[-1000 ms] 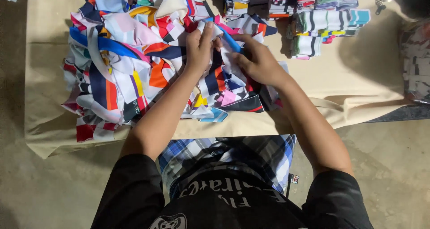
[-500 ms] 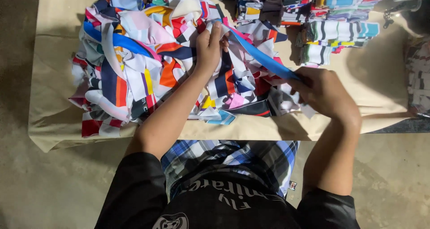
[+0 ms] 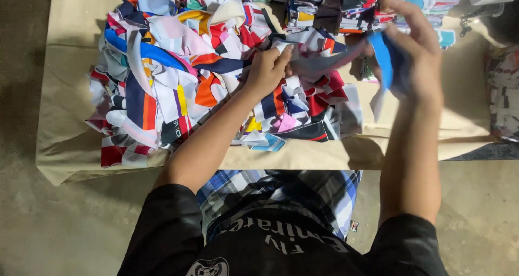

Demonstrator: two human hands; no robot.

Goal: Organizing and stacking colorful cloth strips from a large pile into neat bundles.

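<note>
A low surface (image 3: 70,146) is lying under a tan cloth that is sagging over its near edge and left corner. Bare grey concrete floor (image 3: 65,227) is showing around it, with dim light casting soft shadows.

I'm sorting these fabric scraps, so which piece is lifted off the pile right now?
The blue strip pinched in the right hand, raised clear of the heap; the left hand presses pieces lying on it.

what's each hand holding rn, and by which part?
Right hand grips a blue-and-white fabric strip near its blue end. Left hand pinches the strip's other, pale end against the fabric pile.
</note>
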